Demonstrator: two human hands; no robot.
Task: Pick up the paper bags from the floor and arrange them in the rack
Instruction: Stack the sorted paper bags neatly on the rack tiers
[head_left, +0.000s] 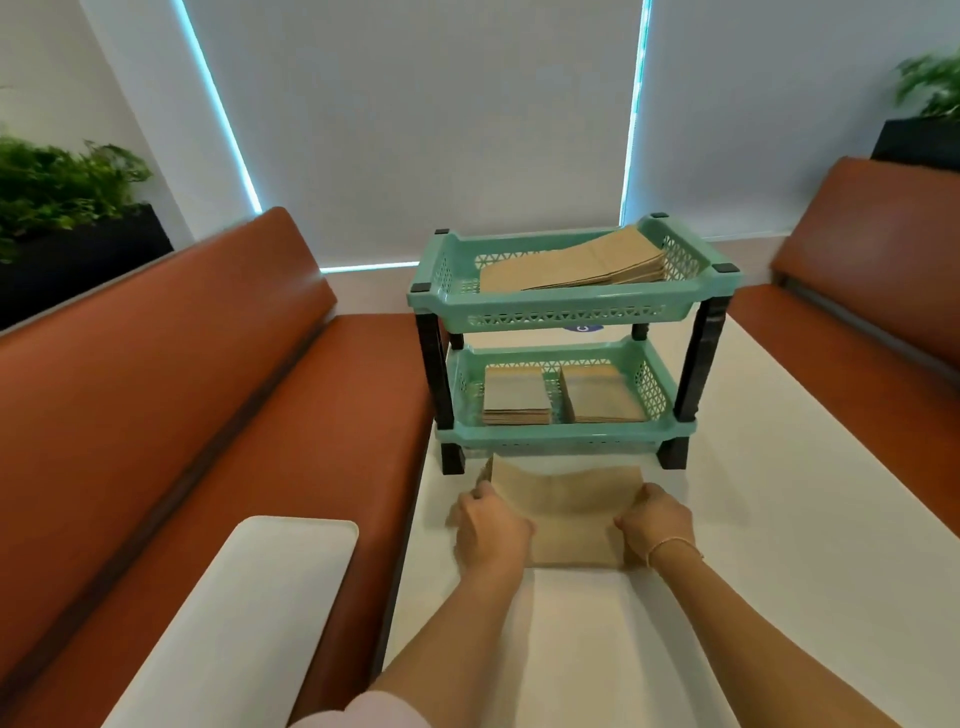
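So both hands are on one brown paper bag (566, 512) that's sitting on the white bench (779, 519) right in front of the green two-tier rack (566, 312). The left hand (491, 530) grips the bag's left edge with its fingers curled around it, and the right hand (655, 519) does the same on the right edge, so the bag is pinched between the two; its top edge looks a bit bowed. The far end of the bag sits just at the foot of the rack, between the black legs. Up in the top tray there's a stack of bags (582, 262) lying slanted, one end propped on the right rim. The bottom tray has two neat piles side by side, a left pile (517, 397) and a right pile (600, 395). Orange-brown seats (218, 395) run along both sides of the bench, another white surface (249, 613) sits lower left, and there are leafy plants (57, 182) in dark planters in the corners.
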